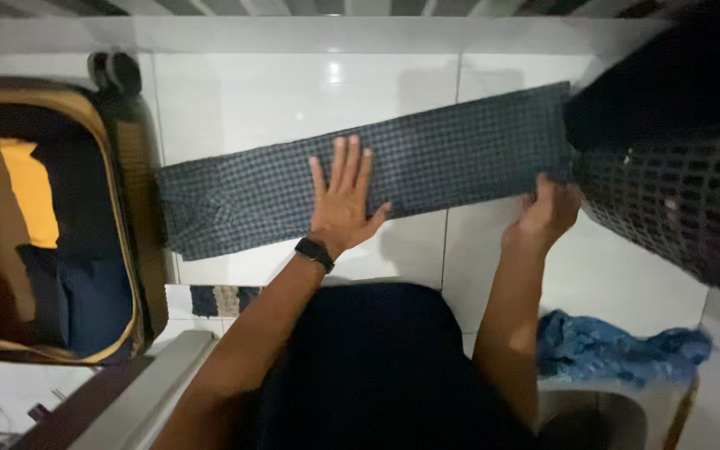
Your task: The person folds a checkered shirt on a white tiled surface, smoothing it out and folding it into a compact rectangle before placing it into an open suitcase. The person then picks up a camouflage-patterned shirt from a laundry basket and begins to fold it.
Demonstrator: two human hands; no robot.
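Checked garment (427,171): folded long, flat on white tiled floor (277,92). Left hand (343,196): fingers spread, pressing its middle. Right hand (547,212): gripping its lower edge beside dark laundry basket (677,200).

A single head-worn camera is looking steeply down from close above the person's lap onto the white tiled floor (293,100). It is facing forward, taking in an open suitcase (139,167) at the left edge and a dark basket (677,200) at the right.

Left hand (342,196) flat on checked cloth (460,154) — right hand (546,215) grips edge.
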